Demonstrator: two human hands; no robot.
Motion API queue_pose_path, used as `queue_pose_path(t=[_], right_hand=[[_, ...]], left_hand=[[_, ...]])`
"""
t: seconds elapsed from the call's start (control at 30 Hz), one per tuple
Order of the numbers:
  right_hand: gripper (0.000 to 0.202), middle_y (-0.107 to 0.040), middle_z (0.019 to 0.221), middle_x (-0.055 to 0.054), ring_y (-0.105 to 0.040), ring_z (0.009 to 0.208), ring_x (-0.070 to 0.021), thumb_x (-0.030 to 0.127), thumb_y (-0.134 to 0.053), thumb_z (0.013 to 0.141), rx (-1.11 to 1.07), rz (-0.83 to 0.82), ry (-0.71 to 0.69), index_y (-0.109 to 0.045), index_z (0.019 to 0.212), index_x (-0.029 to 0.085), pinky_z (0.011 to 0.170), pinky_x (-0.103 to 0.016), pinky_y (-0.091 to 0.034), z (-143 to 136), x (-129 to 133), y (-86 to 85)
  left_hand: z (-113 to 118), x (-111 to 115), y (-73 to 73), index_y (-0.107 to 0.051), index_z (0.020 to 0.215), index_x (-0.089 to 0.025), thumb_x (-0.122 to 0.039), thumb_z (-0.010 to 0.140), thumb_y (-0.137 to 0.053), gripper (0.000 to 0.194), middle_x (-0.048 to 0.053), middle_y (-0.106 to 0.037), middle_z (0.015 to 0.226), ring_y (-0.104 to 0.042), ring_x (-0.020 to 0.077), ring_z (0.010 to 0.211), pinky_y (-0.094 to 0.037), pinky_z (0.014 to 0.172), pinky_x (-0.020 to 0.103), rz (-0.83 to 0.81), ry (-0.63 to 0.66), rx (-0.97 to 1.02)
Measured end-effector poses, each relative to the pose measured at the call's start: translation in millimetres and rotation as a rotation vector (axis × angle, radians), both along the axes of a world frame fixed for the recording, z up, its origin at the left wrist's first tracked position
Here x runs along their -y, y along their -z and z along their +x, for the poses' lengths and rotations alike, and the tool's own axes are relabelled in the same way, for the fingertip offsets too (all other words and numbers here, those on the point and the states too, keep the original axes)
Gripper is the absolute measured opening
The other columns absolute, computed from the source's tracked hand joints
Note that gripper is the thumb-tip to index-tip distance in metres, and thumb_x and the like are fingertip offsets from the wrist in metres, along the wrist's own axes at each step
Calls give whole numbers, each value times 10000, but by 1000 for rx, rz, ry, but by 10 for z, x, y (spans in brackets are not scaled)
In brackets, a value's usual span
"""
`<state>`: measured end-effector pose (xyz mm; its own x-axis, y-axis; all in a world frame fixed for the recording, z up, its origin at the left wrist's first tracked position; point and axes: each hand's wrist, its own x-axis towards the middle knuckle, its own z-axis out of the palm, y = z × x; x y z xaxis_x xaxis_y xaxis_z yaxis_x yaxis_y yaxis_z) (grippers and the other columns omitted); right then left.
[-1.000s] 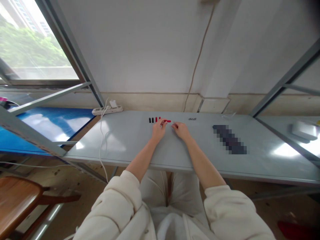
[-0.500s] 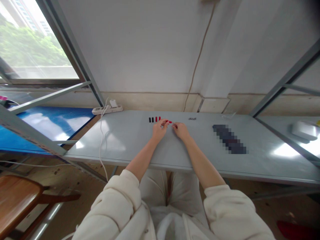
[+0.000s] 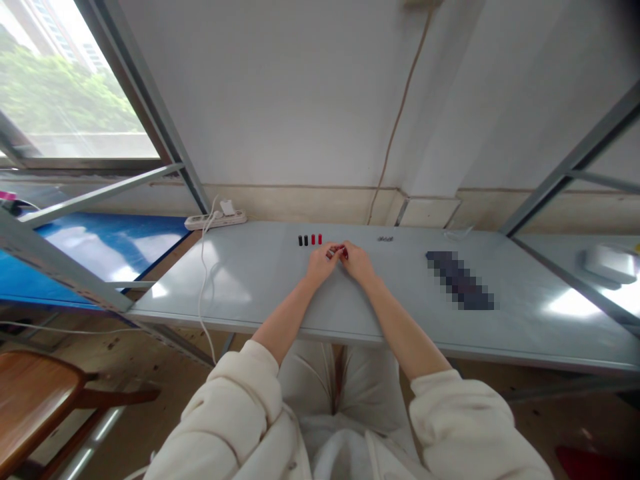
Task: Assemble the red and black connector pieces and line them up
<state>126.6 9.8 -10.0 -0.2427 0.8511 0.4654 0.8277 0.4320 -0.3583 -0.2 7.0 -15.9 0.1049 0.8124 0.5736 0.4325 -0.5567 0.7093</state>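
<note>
My left hand (image 3: 321, 264) is closed around a small red cylinder (image 3: 339, 248), much of it covered by fingers. Meeting it from the other side, my right hand (image 3: 358, 264) has its fingertips pinched at the same red piece. Whether a smaller part sits between the fingers cannot be made out. Just beyond the left hand, two black cylinders (image 3: 303, 241) and two red cylinders (image 3: 317, 239) stand upright in a row. Farther right lies a little group of small grey metallic pieces (image 3: 385, 239).
All this is on a grey table (image 3: 270, 287) against the wall. A white power strip (image 3: 216, 220) with a hanging cord is at the back left. A pixelated dark object (image 3: 461, 280) lies to the right, near a clear plastic piece (image 3: 459, 233). A wooden chair (image 3: 40, 393) stands lower left.
My right hand has moved left to meet my left hand at the red cylinder. The cylinder, which stuck out of the left fingers before, is now mostly covered. The standing cylinders stay put.
</note>
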Motion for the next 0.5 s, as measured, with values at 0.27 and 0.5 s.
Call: queue_pose_path(t=[0.27,0.5], right_hand=[[164,-603,800,-89,-537,712,-144,173,-387,798,30,-69,-18,-521,885,137,630,-239,-366,-65,-143,-15],[88,-604,784,-84,-524,706,-136,176,-473,762,57,-204,24,-538,806,137,646,-236,-366,-209,-413,-64]], left_hand=[[-8,-12,-21,-571,912,-166,-294,746,-505,220,28,-624,775,-525,66,544,-451,597,211,-64,-88,57],[-55,-67,-37,-534,883,-147,-382,811,-375,294,41,-607,723,-517,72,510,-443,523,208,-192,-182,339]])
